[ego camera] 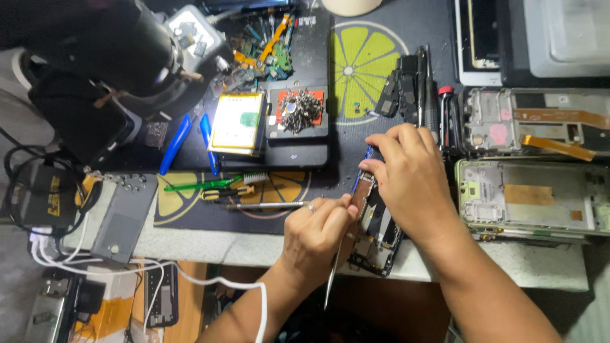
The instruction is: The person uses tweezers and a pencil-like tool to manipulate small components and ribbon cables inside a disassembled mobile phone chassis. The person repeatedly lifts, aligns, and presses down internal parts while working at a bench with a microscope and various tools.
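An opened phone (376, 238) with its circuit parts showing lies at the front edge of the bench. My left hand (316, 232), with a ring on one finger, grips metal tweezers (333, 274) whose long end points down toward me; the tips are hidden at the phone. My right hand (410, 181) rests over the phone's upper part and pinches a thin blue tool (362, 170) against it. Both hands touch the phone.
Two stripped phone frames (527, 200) (534, 124) lie to the right. A battery (237, 122), a screw-covered magnetic pad (298, 111), blue pry tools (175, 145), a green brush (210, 184) and a microscope (121, 57) sit at left. White cables (159, 270) hang below.
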